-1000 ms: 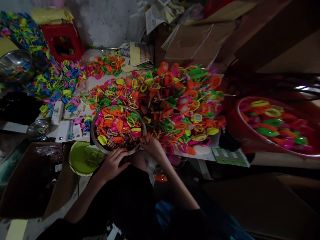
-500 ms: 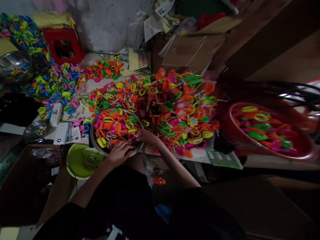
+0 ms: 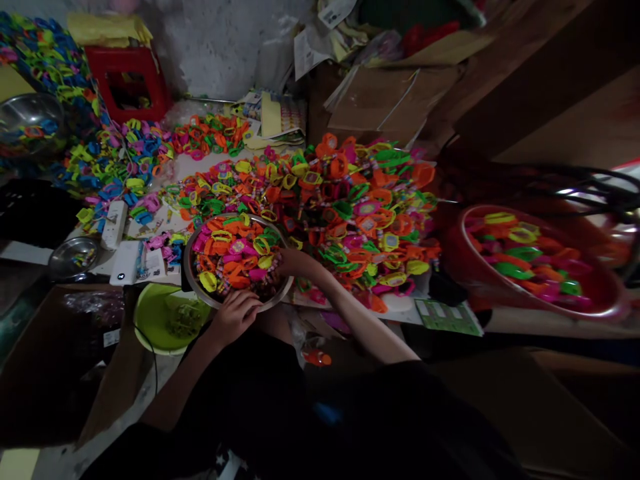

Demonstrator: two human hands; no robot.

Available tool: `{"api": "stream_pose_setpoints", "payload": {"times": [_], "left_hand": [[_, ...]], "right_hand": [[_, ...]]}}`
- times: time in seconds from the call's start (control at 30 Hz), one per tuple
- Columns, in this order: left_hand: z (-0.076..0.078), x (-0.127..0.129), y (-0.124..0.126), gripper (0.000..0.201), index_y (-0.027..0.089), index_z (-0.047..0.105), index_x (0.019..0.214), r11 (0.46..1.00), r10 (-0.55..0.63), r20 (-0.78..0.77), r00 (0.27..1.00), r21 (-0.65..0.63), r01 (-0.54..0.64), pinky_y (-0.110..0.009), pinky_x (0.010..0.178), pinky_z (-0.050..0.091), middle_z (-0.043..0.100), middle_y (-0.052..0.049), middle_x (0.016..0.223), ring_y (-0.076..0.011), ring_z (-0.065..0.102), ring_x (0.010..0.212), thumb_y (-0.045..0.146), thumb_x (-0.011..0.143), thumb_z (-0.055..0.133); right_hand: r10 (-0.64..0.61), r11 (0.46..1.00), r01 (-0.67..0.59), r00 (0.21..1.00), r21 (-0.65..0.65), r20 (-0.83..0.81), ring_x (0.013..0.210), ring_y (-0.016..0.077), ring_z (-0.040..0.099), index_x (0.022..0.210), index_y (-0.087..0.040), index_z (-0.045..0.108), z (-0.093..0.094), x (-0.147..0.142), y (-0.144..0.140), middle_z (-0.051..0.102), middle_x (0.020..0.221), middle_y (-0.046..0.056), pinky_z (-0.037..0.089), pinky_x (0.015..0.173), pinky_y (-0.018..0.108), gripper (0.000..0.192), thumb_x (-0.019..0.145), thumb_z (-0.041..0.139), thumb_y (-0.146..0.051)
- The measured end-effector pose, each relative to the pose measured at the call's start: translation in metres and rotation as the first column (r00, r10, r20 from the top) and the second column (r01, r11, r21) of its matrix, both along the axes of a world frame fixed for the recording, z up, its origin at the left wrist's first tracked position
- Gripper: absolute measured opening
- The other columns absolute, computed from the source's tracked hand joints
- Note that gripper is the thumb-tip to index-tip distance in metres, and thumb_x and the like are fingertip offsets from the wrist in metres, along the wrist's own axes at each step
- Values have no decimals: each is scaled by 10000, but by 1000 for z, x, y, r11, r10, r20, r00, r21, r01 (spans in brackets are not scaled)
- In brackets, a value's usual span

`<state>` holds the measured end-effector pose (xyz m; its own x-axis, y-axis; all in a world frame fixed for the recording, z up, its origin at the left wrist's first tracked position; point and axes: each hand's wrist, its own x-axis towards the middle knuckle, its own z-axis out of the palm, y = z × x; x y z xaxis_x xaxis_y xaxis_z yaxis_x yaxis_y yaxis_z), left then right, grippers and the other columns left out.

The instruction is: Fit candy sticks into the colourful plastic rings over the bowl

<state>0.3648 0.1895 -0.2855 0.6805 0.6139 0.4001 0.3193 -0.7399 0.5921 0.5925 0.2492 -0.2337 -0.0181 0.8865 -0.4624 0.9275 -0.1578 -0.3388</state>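
Note:
A round metal bowl (image 3: 189, 265) full of toy watches (image 3: 235, 249) in orange, yellow, pink and green plastic rests in front of me, at the table's near edge. My left hand (image 3: 234, 318) is closed over the bowl's near rim, fingers bent inward and close together. At the bowl's right side my right hand (image 3: 291, 263) reaches in over the rim. Its fingertips are in shadow among the watches and small patterned pieces, so I cannot make out what they hold. A large heap of similar watches (image 3: 367, 223) lies to the right of the bowl.
A red basin (image 3: 463, 250) of watches stands at the right. Below the bowl's left side is a green basin (image 3: 150, 323). A power strip (image 3: 115, 225), small metal dish (image 3: 74, 259) and red stool (image 3: 127, 83) are on the left. A cardboard box (image 3: 373, 100) stands behind the heap.
My right hand has shifted up slightly and reaches deeper into the bowl. My left hand has slid a little left along the rim. The camera view has moved slightly.

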Motion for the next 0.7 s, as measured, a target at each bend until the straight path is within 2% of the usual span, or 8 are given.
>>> {"api": "stream_pose_setpoints", "payload": {"times": [0.1,0.2,0.33,0.47,0.6,0.7], "left_hand": [[-3,-3,-1,151,214,606,1004,1000,9,-11,1000,-2,-9,-352,988,398,638,-29,1033,-159,560,1027,213,925,478],[-6,-4,-3,149,212,604,1005,1000,18,-15,1000,-6,-18,-362,998,389,641,-29,1031,-161,563,1023,205,922,481],[-10,-4,-4,151,206,606,998,1000,14,-24,1000,-3,-14,-354,972,407,649,-28,1015,-163,568,1003,199,923,475],[-16,-3,-5,149,208,614,977,998,39,-37,999,50,-37,-351,946,415,662,-18,1005,-166,573,983,189,914,481],[-22,-1,-6,158,220,628,971,992,63,-49,997,114,-57,-352,909,425,667,-16,1012,-173,577,982,206,907,484],[-25,1,-7,158,223,632,978,988,70,-47,996,139,-63,-342,875,434,667,-18,1013,-171,581,971,228,900,494]], "right_hand": [[-16,996,27,991,-85,131,915,251,629,952,-142,685,-6,-6,3,677,944,117,448,711,252,317,640,677,-194],[-16,990,44,981,-135,195,953,278,626,1002,-141,682,-12,-12,4,673,979,138,458,696,264,379,639,707,-246],[16,984,15,985,-179,169,914,226,638,1053,-217,669,-16,-15,1,687,947,71,456,660,227,394,682,703,-344],[47,970,-18,992,-242,114,755,182,648,1022,-215,673,-17,-16,0,690,853,42,446,575,203,376,690,701,-390],[69,968,-38,991,-248,114,769,198,636,1042,-175,659,-18,-23,1,683,859,63,444,571,213,395,680,698,-330],[106,961,-79,990,-265,90,765,199,627,942,-163,684,-21,-34,2,675,790,51,446,600,220,279,676,657,-242]]}}
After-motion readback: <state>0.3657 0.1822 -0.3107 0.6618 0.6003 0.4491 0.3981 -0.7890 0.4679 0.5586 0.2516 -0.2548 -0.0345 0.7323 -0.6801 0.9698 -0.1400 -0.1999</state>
